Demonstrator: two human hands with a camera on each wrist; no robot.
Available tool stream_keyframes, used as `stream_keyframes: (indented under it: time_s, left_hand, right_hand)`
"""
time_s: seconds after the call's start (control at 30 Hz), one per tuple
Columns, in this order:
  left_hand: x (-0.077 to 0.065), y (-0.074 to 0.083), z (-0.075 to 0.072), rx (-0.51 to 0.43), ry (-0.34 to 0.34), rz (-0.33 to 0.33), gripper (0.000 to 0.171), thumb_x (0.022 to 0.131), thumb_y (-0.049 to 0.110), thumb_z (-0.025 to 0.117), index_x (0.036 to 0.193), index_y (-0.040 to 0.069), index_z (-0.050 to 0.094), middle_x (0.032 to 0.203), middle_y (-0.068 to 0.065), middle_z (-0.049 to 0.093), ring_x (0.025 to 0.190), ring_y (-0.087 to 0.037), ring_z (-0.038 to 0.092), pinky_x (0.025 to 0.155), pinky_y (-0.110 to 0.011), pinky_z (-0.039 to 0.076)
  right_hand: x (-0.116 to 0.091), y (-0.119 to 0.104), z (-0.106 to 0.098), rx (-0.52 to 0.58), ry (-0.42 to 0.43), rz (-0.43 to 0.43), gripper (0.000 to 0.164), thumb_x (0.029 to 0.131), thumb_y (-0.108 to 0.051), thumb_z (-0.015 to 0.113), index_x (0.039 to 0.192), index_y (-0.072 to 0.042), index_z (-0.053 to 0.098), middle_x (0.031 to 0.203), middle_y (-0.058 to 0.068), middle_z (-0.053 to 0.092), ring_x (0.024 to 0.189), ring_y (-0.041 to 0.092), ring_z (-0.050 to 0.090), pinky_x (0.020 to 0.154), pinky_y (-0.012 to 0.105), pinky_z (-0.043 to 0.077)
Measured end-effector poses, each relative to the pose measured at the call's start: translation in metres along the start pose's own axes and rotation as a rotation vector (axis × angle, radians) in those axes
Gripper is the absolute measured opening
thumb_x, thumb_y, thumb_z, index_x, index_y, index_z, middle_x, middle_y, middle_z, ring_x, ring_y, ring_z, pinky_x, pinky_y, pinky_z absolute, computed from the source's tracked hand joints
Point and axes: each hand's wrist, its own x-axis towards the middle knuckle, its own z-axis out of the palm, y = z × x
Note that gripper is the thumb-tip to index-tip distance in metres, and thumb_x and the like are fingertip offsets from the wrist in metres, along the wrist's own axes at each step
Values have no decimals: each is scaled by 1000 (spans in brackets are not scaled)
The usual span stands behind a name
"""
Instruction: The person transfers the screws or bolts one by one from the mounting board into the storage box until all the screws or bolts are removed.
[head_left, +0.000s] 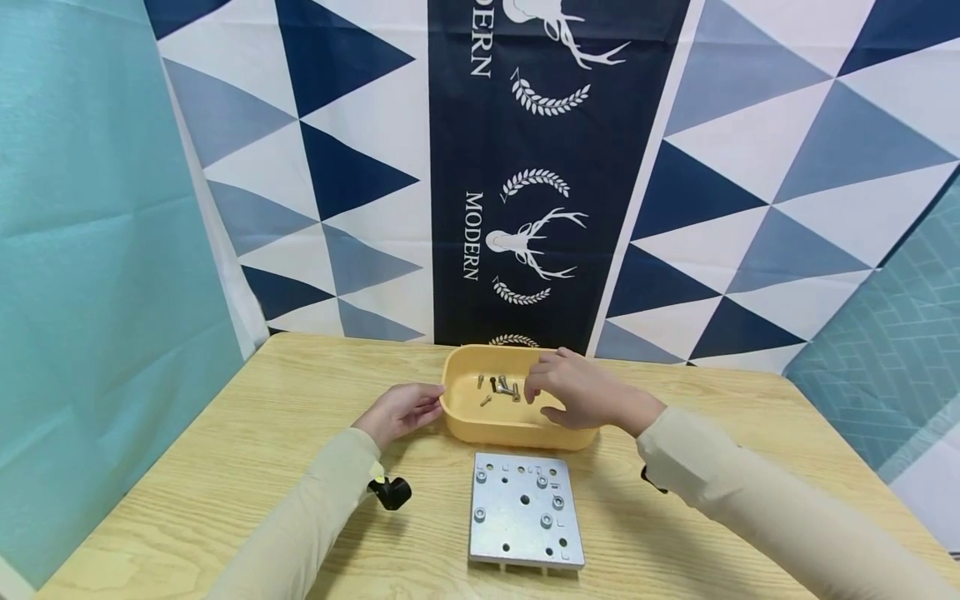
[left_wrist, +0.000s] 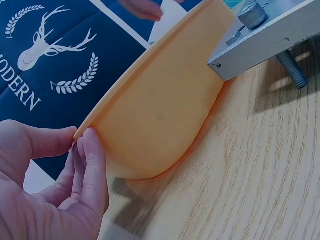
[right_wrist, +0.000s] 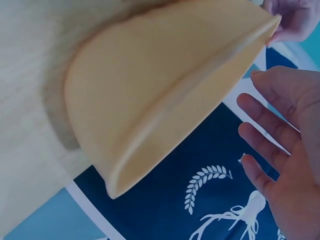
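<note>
A yellow plastic bin point(head_left: 510, 434) stands near the back edge of the table, with several small screws point(head_left: 486, 401) lying in it; one looks black, the others metallic. At the bin's left end, my left hand point(head_left: 405, 408) pinches the rim between thumb and fingers, as the left wrist view shows on the bin wall point(left_wrist: 160, 110). Over the bin's right side hovers my right hand point(head_left: 577, 388). In the right wrist view its fingers point(right_wrist: 267, 145) are spread and loosely bent, holding nothing. In front of the bin is a silver metal plate point(head_left: 517, 533) with holes and several socket-head bolts.
Bolt shanks point(left_wrist: 292, 70) stick out below the plate, which stands raised off the wooden table point(head_left: 405, 558). Behind the table hangs a patterned cloth point(head_left: 360, 167), and a teal cloth point(head_left: 97, 250) closes off the left side. A small black device point(head_left: 392, 493) sits at my left wrist.
</note>
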Motion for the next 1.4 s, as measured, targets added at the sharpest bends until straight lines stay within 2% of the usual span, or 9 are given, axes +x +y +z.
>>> stream_keyframes:
  time_s: [0.2,0.5,0.77,1.03,1.27,1.37,1.4]
  left_hand:
    - [1,1,1,4,16,-6,8,92,5,59,99,0,60,76,-2,60,68,-7,59,63,-12,55]
    - [0,1,2,8,27,-6,4,92,5,59,95,2,60,75,-2,59,67,-7,59,62,-12,55]
    - [-2,4,3,3,29,-15,21,93,6,59,112,-3,58,79,-2,61,68,-6,60,62,-12,55]
    - [0,0,3,26,44,-15,22,92,6,60,112,-3,59,79,-2,61,70,-7,60,65,-12,55]
    - [4,-4,-2,28,-5,12,17,89,9,67,102,-2,64,79,-2,61,72,-7,60,68,-13,56]
    - [4,-3,-1,29,6,10,19,90,8,65,105,-2,63,80,-2,62,72,-7,60,67,-13,56]
    - [1,-2,1,41,34,5,21,91,7,62,109,-3,61,80,-2,61,72,-7,60,68,-12,55]
  right_hand:
    - [-15,-13,4,5,34,-18,22,73,-17,79,90,-21,66,88,-11,66,85,12,53,74,30,39]
    - [-31,-30,5,14,32,-37,24,72,-16,80,91,-21,65,87,-11,65,87,11,53,75,29,38]
    - [-41,-45,5,13,51,-65,20,74,-17,78,89,-23,66,86,-14,64,84,8,52,77,28,41]
    - [-55,-59,10,68,41,-51,20,75,-18,78,88,-24,65,85,-15,63,83,5,49,75,24,38]
    - [-63,-68,10,85,55,-53,19,76,-20,78,89,-25,64,87,-17,62,87,3,51,77,24,39]
    - [-65,-71,9,87,44,-51,19,76,-20,77,89,-26,65,88,-18,62,87,3,51,77,25,40]
    - [-65,-72,10,90,41,-53,20,75,-19,78,89,-26,65,88,-18,62,88,4,51,78,26,41]
